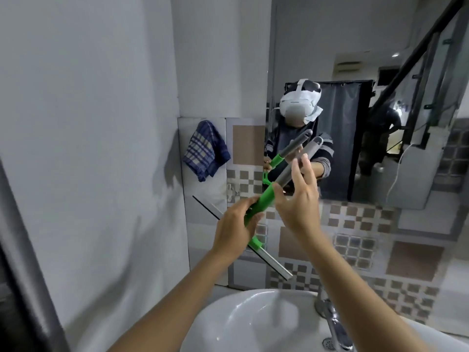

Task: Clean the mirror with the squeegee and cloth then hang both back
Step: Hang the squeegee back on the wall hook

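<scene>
The squeegee [264, 199] has a green neck, a grey handle and a long blade slanting down to the right. My left hand [234, 227] grips its green neck just above the blade. My right hand [297, 199] is beside the grey handle with fingers spread, touching it lightly or just off it; I cannot tell which. The handle's tip points at the mirror [355, 72], which fills the upper right and reflects the person and the squeegee. A blue checked cloth [205, 149] hangs on the tiled wall to the left of the mirror.
A white washbasin [228, 323] sits below my arms, with a chrome tap [335, 323] at its right. Brown and grey patterned tiles [380, 240] cover the wall under the mirror. A plain grey wall [88, 123] stands close on the left.
</scene>
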A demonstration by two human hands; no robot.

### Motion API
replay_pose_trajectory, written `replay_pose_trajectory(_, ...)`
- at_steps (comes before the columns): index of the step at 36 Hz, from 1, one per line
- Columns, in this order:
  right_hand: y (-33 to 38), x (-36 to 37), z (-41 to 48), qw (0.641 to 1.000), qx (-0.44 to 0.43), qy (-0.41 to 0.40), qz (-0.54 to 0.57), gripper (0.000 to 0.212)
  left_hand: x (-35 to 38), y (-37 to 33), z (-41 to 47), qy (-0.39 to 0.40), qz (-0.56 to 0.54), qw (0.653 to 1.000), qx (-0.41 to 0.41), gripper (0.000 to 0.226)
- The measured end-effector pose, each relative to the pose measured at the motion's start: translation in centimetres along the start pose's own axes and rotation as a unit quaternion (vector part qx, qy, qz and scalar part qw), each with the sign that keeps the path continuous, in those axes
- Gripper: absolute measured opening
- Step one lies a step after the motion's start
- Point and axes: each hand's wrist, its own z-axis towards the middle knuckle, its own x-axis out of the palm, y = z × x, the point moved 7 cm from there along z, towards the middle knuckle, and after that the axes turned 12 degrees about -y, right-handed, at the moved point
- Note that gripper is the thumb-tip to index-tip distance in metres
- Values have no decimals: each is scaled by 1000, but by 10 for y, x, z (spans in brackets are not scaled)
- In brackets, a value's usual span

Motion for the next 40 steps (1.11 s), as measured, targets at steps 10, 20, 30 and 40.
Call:
replay_pose_trajectory(10,-2,60,-14,977,154,-27,145,69,-12,37,-11,-49,5,998,-35,35)
replay_pose_trajectory(20,-34,129,-45,937,256,-19,235,72,-13,106,-32,-42,23,994,-95,35)
replay_pose_trajectory(30,-45,168,-87,944,227,12,238,70,1,168,-74,-18,-46,968,-245,35)
replay_pose_trajectory(40,-63,180,-115,952,206,27,226,70,13,188,-98,13,-52,954,-296,36)
